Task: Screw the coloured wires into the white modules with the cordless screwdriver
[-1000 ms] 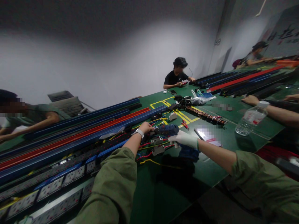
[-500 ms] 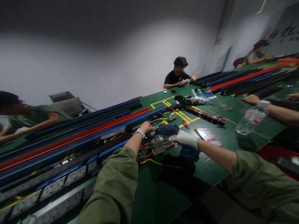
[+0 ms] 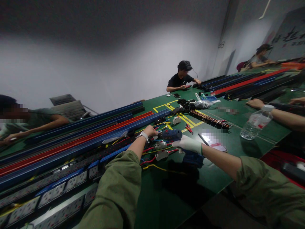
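My right hand (image 3: 190, 144), in a white glove, is wrapped round the handle of a blue and black cordless drill (image 3: 171, 135). The drill lies level, its front end pointing left toward my left hand (image 3: 150, 131). My bare left hand, with a watch at the wrist, has its fingers pinched together by the drill's tip; what they hold is too small to make out. Just below the drill are small grey-white breaker-like blocks (image 3: 162, 155) with red, yellow and green wires. A power strip with several white sockets (image 3: 75, 179) lies along my left forearm.
Long blue and orange rails (image 3: 143, 117) lie across the green table (image 3: 154, 197). A phone (image 3: 213, 141), red-handled pliers (image 3: 189, 128), a wire bundle (image 3: 209, 120) and a water bottle (image 3: 257, 122) are to the right. A co-worker's arm (image 3: 283, 115) reaches in behind the bottle; other people sit around.
Both my hands and the drill stay almost where they were, with only a slight shift of the view. At the far left, a co-worker's hand has moved a little.
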A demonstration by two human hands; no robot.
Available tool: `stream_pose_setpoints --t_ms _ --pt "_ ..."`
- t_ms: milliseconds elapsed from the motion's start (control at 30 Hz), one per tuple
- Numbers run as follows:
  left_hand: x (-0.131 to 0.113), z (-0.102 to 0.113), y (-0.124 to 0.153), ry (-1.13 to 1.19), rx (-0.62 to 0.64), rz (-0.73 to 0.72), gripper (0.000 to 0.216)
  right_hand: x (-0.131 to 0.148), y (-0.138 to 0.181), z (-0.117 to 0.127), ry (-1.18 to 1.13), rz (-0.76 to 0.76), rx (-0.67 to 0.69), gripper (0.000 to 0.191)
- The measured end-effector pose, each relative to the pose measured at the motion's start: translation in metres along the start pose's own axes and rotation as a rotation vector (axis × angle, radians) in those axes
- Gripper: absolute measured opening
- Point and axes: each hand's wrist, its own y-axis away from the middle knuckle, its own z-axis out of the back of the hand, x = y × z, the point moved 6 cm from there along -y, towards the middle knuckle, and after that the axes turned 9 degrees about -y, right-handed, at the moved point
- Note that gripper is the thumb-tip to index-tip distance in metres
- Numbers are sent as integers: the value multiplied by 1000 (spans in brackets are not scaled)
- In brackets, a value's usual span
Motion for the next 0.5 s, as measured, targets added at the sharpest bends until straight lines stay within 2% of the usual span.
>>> stream_pose_setpoints --t_ms 333,500 --pt "4 -6 -12 8 16 37 18 -4 -1 2 2 -50 -37 20" --pt "3 -8 -13 25 35 57 17 3 4 0 -9 -22 0 17"
